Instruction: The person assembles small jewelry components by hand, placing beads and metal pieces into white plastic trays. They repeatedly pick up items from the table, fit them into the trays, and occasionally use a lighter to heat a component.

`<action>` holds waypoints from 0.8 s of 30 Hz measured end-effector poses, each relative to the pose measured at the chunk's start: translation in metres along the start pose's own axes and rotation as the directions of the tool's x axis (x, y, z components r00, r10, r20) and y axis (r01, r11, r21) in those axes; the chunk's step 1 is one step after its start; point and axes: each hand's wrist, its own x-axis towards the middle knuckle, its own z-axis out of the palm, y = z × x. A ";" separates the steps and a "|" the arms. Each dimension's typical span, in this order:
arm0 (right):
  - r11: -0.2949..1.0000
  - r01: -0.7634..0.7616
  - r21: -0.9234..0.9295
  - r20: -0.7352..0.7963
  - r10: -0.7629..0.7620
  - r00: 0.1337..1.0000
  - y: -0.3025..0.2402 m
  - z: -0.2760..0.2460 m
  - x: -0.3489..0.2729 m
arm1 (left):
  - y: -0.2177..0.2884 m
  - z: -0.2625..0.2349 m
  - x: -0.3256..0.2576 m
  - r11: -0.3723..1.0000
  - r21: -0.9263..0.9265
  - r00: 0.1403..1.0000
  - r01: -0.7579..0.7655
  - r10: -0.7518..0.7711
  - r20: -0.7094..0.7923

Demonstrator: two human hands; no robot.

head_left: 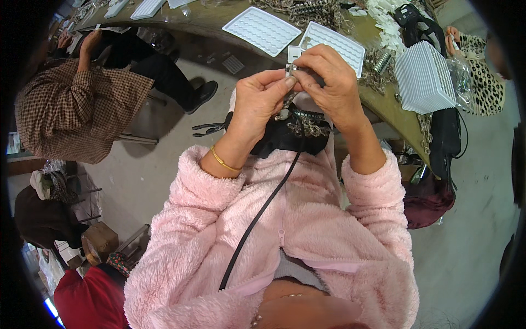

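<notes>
My left hand and my right hand meet over my lap at the table's near edge. Thumbs and fingertips of both pinch a small shiny metallic piece, too small to name. Just beyond the fingertips shows a small white square card; whether it is joined to the piece I cannot tell. On the black cloth across my lap lies a tangled brownish, shiny bundle, partly under my right hand. Two white trays with rows of dimples, the left tray and the right tray, lie beyond my hands.
A stack of white trays stands at the table's right edge. Heaps of brownish chain-like pieces and white cards cover the table's far right. To the left sits a person in a checked jacket. A black cord runs down my front.
</notes>
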 end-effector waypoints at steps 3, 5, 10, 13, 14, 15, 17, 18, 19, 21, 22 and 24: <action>0.998 0.012 -0.057 -0.001 -0.012 1.000 -0.001 0.000 -0.004 | -0.001 0.001 -0.001 1.000 0.018 1.000 -0.021 0.021 -0.007; 0.996 0.036 -0.085 0.011 -0.035 0.999 -0.001 -0.002 -0.008 | -0.001 0.001 -0.002 1.000 0.016 1.000 -0.021 0.021 0.001; 0.994 0.085 -0.072 0.028 -0.083 0.996 0.004 -0.001 -0.016 | -0.005 -0.002 -0.003 0.999 -0.031 0.997 -0.026 0.028 0.069; 0.996 0.077 0.043 0.001 -0.077 0.997 0.006 0.003 -0.019 | -0.010 -0.006 0.000 0.999 -0.028 0.999 0.035 -0.034 0.042; 0.995 0.004 0.104 0.002 -0.004 1.000 0.007 0.002 -0.019 | -0.011 -0.007 0.001 0.999 -0.030 0.998 0.036 -0.035 0.048; 0.986 -0.064 0.157 0.003 0.064 0.998 0.008 -0.001 -0.020 | -0.012 -0.009 0.002 0.998 -0.031 0.998 0.049 -0.048 0.044; 0.947 -0.277 0.165 -0.008 0.282 0.959 0.015 -0.012 -0.017 | -0.012 -0.012 0.003 0.997 -0.027 0.997 0.068 -0.067 0.043; 0.924 -0.364 0.115 -0.082 0.374 0.924 0.020 -0.016 -0.014 | -0.012 -0.013 0.003 0.997 -0.020 0.996 0.074 -0.073 0.046; 0.936 -0.352 -0.012 -0.094 0.349 0.932 0.028 -0.018 -0.007 | -0.012 -0.014 0.002 0.996 -0.009 0.996 0.088 -0.088 0.030; 0.913 -0.349 -0.210 -0.077 0.340 0.937 0.041 -0.017 0.000 | -0.010 -0.014 0.001 0.997 0.020 0.996 0.080 -0.081 0.048; 0.891 -0.358 -0.280 -0.053 0.358 0.932 0.046 -0.014 0.001 | -0.010 -0.013 0.000 0.996 0.032 0.995 0.079 -0.080 0.051; 0.857 -0.345 -0.383 -0.016 0.367 0.930 0.053 -0.011 0.001 | -0.008 -0.011 -0.002 0.997 0.042 0.997 0.062 -0.064 0.042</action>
